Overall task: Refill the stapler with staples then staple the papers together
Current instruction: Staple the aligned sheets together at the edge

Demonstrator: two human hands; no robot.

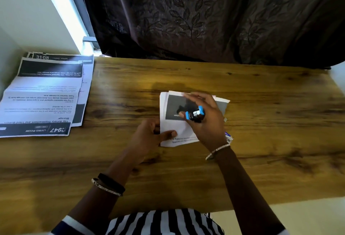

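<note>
Far to the left of both hands, at the left end of the wooden table (261,160), lies a spread of printed sheets (44,94), overlapping, black header bands showing, the numbers 3108 and 2947 legible. These sheets are well apart from the work area. Moving right, the left hand (149,137) rests on the table at the near-left corner of the folded papers (172,126); its thumb lies flat on top of the paper edge and the remaining fingers are curled at the paper's left side, so the hand pinches that corner. Two bands sit on the left wrist. The folded papers lie between and under the two hands, white with a dark grey printed panel facing up, text upside down to the wearer. The right hand (205,122) hovers over the right half of the papers, closed around the stapler (195,114), a small dark body with light blue ends and a metal part showing between them; the index finger extends forward above it. Whether the stapler touches the paper cannot be told. Just right of the right wrist, a small blue-and-white item (229,137) lies on the table, partly hidden, identity unclear. A dark leaf-patterned curtain (205,20) hangs beyond the hands.
</note>
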